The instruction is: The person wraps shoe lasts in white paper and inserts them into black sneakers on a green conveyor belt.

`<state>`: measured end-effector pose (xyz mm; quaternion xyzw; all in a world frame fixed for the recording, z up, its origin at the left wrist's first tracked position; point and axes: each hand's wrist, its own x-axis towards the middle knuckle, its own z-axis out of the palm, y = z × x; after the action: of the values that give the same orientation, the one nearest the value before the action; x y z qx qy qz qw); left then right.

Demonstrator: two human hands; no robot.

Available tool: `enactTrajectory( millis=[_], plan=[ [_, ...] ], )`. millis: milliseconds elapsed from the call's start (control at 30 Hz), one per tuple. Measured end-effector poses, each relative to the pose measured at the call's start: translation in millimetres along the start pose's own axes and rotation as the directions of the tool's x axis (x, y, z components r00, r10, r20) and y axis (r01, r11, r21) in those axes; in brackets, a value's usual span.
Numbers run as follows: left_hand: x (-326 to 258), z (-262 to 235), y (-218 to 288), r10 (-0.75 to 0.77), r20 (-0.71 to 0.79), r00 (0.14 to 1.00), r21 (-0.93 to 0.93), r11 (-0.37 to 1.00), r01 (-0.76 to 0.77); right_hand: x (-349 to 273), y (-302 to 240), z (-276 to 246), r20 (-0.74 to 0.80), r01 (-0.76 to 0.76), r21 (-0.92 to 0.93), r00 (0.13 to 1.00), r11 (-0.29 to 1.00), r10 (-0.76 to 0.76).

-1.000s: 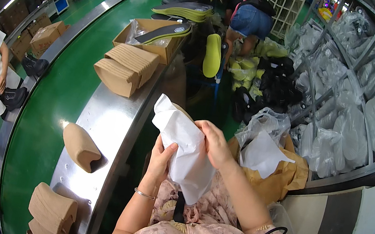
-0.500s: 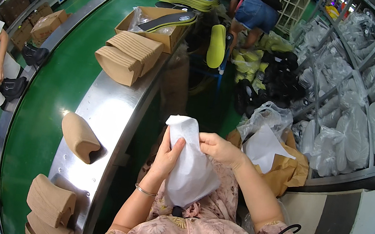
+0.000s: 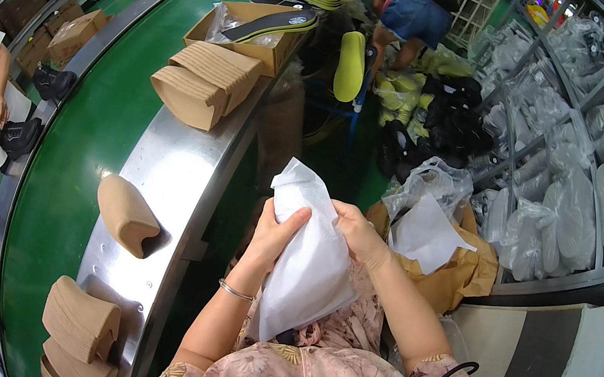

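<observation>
A white, thin paper-like sheet [image 3: 307, 269] stands folded in front of my chest, its top pointed and its lower part spread wide. On its left side my left hand [image 3: 274, 233] is closed, thumb laid across the front. At the upper right edge my right hand [image 3: 357, 234] grips the same sheet. Whether anything is wrapped inside it cannot be seen. To the left, a smooth brown moulded insert [image 3: 124, 213] lies on the metal ledge [image 3: 168, 174].
More ribbed brown inserts [image 3: 82, 319] stand on the ledge beside the green belt [image 3: 66, 213]. Ahead is a cardboard box [image 3: 263, 62] with an insole. At right, brown paper [image 3: 463, 275] lies by a rack [image 3: 595, 182] of bagged insoles. A co-worker [image 3: 415, 16] bends over far ahead.
Both hands have risen slightly with the white sheet, and its top now reaches higher. My right hand has turned and holds closer around the sheet's edge.
</observation>
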<state>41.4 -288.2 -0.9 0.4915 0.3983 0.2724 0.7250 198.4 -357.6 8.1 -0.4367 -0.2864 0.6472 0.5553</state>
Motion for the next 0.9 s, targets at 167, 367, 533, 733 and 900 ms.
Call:
enactTrajectory(
  millis=[167,367,533,733,900],
  plan=[
    [5.5,-0.1,3.7,0.090,-0.113,0.989,0.123,0.989,-0.076,-2.3,-13.3,-2.5,0.125,-0.091,0.255,0.990,0.963,0.060],
    [12.5,-3.9,-7.9,0.140,-0.045,0.989,0.042,0.989,-0.138,10.6,20.0,14.0,-0.167,0.248,-0.065,0.952,0.967,-0.255],
    [-12.7,-15.6,-10.4,0.066,0.100,0.993,-0.367,0.930,-0.025,6.9,5.1,17.9,-0.254,0.253,0.060,0.939,0.966,-0.231],
    [-11.2,-30.1,-13.7,-0.053,0.069,0.996,-0.445,0.892,0.078,12.9,9.0,21.3,-0.205,0.197,-0.162,0.952,0.967,-0.228],
    [-3.2,-47.5,3.0,-0.025,0.110,0.994,-0.714,0.693,0.096,-9.9,5.0,1.5,0.116,0.088,-0.274,0.992,0.958,-0.057]
  ],
)
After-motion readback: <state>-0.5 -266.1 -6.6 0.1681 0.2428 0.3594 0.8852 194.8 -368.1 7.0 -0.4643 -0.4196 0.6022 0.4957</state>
